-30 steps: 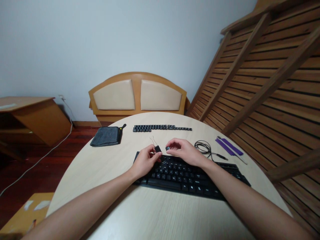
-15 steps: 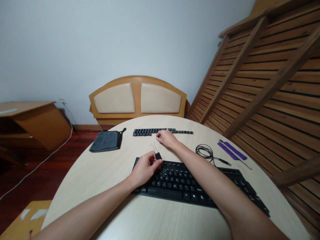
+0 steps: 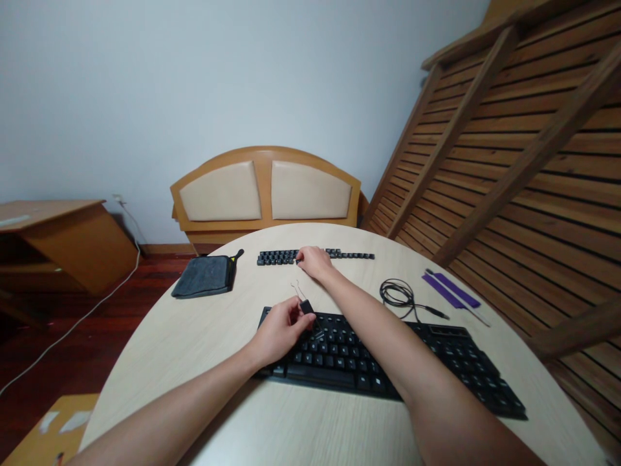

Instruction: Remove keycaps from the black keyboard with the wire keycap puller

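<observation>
A black keyboard (image 3: 334,377) lies across the table before me, and some keys are off its upper left part. Over that part, my left hand (image 3: 279,329) is closed around the black handle of a keycap puller (image 3: 306,307), whose two thin wire prongs point away from me. Farther out, my right hand (image 3: 315,262) pinches a small dark keycap (image 3: 298,261) at the right end of the front row of loose keycaps (image 3: 274,258). My fingers partly cover this keycap and the rows behind it.
On the round table (image 3: 194,349), a folded grey cloth (image 3: 202,276) lies at left. A coiled black cable (image 3: 398,295) sits beyond the keyboard. Purple strips (image 3: 442,291) with a thin brush-like stick lie at right. A wooden slatted frame (image 3: 524,181) leans beside the table.
My right hand has moved slightly away from me and left, bringing the keycap to the end of the front row. My left hand stays nearly still with the puller.
</observation>
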The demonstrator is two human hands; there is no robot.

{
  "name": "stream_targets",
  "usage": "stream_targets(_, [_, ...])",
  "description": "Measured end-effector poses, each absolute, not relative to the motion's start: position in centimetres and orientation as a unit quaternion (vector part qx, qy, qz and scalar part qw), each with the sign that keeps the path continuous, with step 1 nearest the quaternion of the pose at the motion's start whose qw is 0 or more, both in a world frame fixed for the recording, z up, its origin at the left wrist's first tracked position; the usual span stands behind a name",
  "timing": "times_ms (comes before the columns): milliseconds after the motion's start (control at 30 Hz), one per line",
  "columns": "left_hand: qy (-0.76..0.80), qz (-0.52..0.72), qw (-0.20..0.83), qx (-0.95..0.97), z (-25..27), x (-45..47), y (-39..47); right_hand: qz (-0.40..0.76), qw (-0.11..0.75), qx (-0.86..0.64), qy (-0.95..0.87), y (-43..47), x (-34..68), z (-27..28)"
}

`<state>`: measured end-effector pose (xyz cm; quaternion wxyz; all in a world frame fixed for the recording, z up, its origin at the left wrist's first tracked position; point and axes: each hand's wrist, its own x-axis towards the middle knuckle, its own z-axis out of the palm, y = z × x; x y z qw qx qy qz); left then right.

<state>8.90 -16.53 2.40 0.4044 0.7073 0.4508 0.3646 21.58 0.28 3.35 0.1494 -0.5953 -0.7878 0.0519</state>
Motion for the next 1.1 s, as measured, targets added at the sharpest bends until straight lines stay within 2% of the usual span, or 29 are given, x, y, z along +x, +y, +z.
stream_targets(833, [0.449, 0.365, 0.395, 0.714, 2.1, 8.8, -16.3, 0.06, 0.164, -0.606, -0.776, -0.2, 20.8, 3.5])
stream_targets(1100, [0.434, 0.368, 0.402, 0.717, 2.7, 8.9, -16.6, 0.076, 0.168, -0.57, -0.801, -4.9, 23.8, 5.2])
